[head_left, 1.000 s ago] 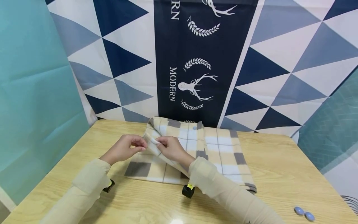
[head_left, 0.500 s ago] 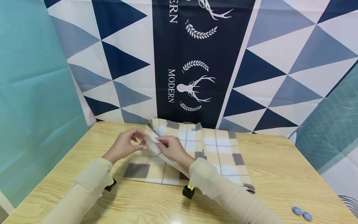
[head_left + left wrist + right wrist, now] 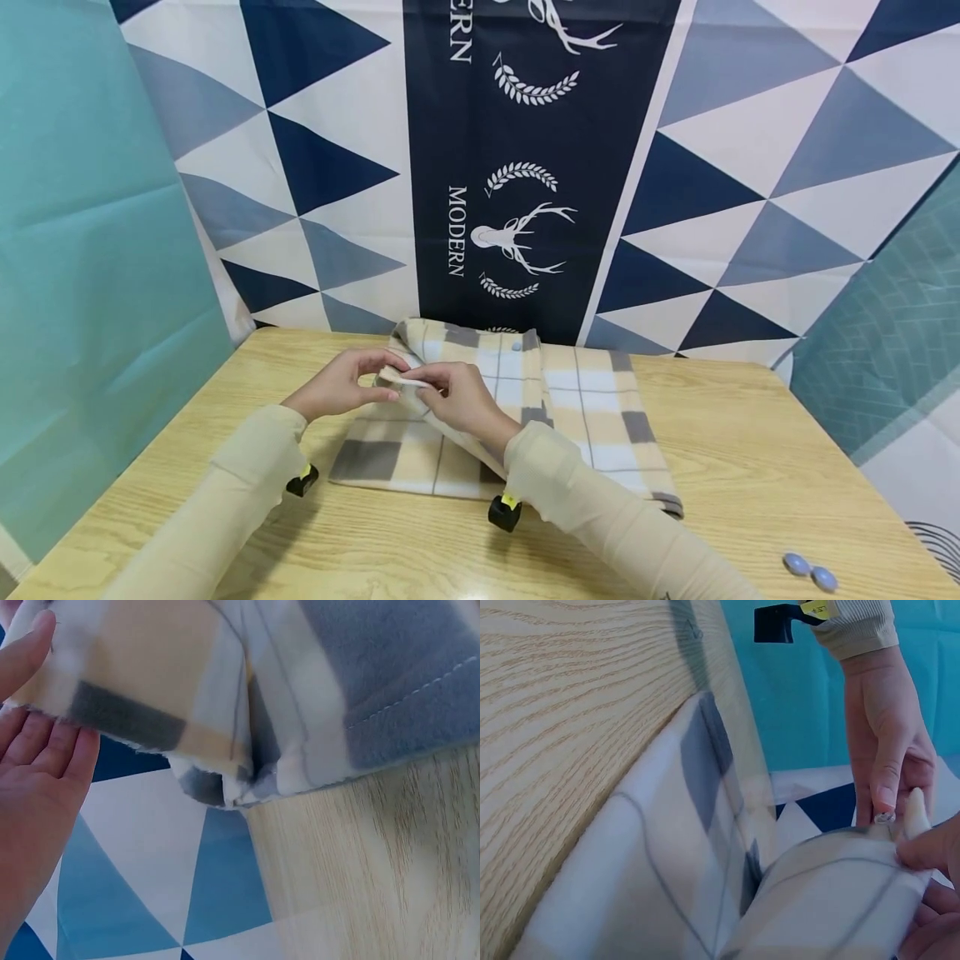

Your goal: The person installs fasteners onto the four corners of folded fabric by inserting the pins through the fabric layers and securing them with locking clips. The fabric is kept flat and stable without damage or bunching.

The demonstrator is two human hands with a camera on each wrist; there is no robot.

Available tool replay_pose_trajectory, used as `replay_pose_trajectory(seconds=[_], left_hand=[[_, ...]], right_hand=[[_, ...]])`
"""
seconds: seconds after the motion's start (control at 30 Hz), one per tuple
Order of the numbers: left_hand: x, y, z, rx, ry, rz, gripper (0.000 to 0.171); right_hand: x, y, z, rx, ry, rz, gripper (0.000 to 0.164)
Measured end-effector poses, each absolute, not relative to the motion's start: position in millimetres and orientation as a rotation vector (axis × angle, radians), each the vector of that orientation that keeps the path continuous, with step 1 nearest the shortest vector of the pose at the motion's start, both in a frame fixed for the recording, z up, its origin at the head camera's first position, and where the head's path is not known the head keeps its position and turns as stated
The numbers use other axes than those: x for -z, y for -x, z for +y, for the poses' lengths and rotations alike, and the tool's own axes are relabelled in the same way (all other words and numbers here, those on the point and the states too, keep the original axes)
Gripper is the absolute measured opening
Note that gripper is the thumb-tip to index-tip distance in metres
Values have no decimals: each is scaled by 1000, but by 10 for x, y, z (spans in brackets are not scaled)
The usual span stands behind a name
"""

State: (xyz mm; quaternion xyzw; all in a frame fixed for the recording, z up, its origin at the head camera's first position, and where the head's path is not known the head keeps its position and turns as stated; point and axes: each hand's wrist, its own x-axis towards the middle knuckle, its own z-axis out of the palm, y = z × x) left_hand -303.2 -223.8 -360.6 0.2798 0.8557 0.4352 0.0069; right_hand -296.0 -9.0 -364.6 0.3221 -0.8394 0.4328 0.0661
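Observation:
A plaid fleece blanket in cream, white and grey lies folded at the back of the table. My right hand pinches its raised corner between thumb and fingers. My left hand takes the same corner from the left. In the left wrist view, the thumb of that left hand lies over the cloth edge and the fingers are beneath it. A small clear, shiny piece shows at the left thumb tip in the right wrist view. Part of the right hand shows there too, at the fold.
Two joined blue ovals lie at the front right of the wooden table. A small blue button-like disc sits on the blanket's upper layer. A patterned sheet hangs behind the table, with a teal sheet at the left.
My left hand has moved right onto the raised corner, its index finger now near the right hand's fingertips. The right hand keeps its pinch. The view has shifted slightly.

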Motion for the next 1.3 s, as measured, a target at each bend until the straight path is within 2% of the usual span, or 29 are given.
replay_pose_trajectory(seconds=[0.23, 0.47, 0.77, 0.93, 1.3], left_hand=[[3578, 3031, -2224, -1398, -776, 2737, 30], [3571, 3036, -2208, -1426, -654, 2735, 31], [3566, 3031, -2152, -1453, -549, 2813, 23], [3614, 2990, -2145, -1469, -525, 2822, 25], [3708, 2986, -2150, -1549, -621, 2809, 9]], right_hand=[[3655, 3027, -143, -1332, -888, -2497, 29], [3668, 3074, -188, -1386, -803, -2463, 25], [3660, 3076, -218, -1445, -744, -2388, 20], [3708, 3042, -222, -1467, -740, -2384, 18], [3774, 2993, -240, -1358, -767, -2364, 12]])
